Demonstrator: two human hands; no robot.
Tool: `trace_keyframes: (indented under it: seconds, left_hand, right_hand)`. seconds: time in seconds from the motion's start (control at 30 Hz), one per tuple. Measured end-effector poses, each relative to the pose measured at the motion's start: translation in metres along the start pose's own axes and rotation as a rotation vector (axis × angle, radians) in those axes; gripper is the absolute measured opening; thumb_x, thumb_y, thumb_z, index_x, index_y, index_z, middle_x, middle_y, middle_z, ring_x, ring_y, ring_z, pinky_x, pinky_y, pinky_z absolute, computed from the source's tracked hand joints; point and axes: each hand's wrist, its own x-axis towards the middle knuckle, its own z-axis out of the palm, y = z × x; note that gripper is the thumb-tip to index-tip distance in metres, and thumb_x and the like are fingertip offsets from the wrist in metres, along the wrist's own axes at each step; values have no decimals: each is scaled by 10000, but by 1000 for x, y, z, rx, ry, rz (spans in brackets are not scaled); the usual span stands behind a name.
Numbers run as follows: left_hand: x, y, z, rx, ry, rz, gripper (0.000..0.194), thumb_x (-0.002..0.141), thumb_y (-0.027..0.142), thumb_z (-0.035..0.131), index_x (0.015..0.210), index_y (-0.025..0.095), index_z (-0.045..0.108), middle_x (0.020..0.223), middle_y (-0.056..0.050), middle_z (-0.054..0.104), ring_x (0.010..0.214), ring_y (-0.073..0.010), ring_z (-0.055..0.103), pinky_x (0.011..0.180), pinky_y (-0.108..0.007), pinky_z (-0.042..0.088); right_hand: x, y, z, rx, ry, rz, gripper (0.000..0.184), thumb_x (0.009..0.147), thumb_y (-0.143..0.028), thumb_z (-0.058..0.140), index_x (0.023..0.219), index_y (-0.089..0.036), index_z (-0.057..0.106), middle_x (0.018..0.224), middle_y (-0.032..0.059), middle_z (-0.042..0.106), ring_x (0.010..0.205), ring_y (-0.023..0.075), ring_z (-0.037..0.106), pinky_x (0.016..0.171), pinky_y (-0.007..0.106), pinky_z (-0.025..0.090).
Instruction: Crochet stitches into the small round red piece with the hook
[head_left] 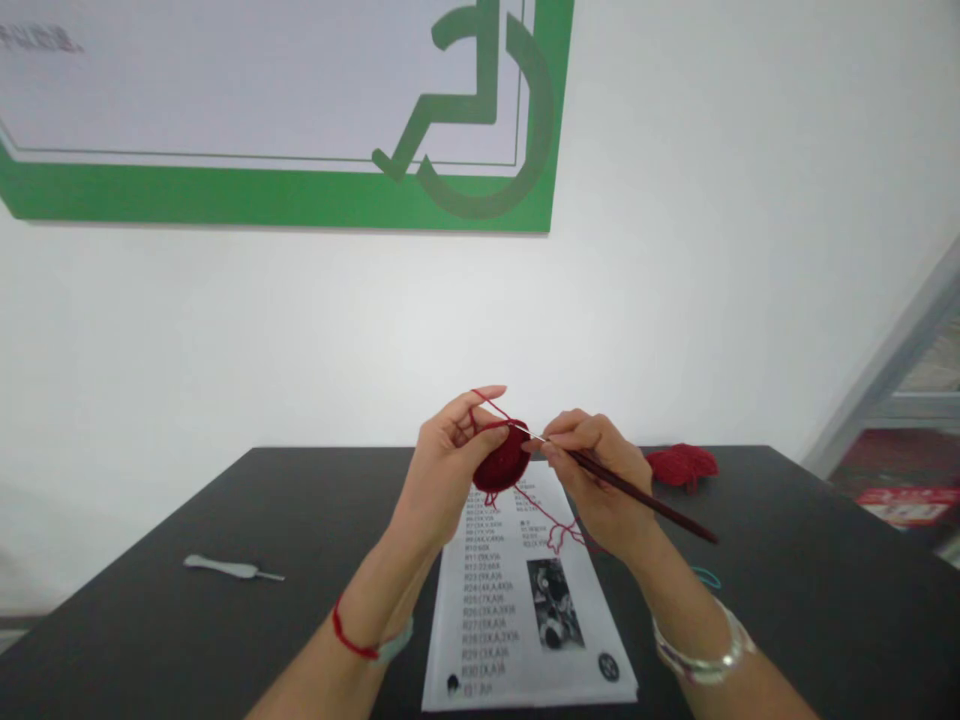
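Pattern sheet (510, 620), rows R23–R30, hands (442, 470) holding red crochet (501, 465), crochet hook (637, 495)

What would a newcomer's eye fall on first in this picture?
First comes the red crochet piece held in the left hand at centre, the dark crochet hook in the right hand. Below them lies a printed pattern sheet on the black table, and a green wheelchair sign hangs above.

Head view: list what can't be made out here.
Head view:
Crochet piece: stitches too blurred to count; left part behind left hand.
Hook: tip lost against the piece; shaft partly behind right hand.
Sheet: top hidden by the hands; small print blurred.
Sign: cut off by the top edge.
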Motion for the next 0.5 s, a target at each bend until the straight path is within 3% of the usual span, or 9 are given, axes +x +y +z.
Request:
trace_keyframes:
  seconds: [0.3, 0.5]
  left_hand:
    - [-1, -3, 4, 50, 60, 49, 326, 714, 112, 683, 1036, 144, 643, 586, 69, 583, 511, -52, 493, 483, -160, 374]
    - [1, -3, -2, -22, -8, -16, 415, 684, 126, 714, 1088, 136, 619, 609, 62, 613, 496, -56, 510, 471, -171, 368]
  right_hand:
    - [-1, -4, 8, -179, 34, -129, 164, 861, -68, 547, 862, -230, 514, 795, -1, 596, 640, 106, 591, 547, 216, 475]
    - [-2, 3, 7, 2, 39, 76, 131, 884, -126, 550, 835, -236, 500, 791, -8, 592, 649, 119, 587, 558, 241, 481]
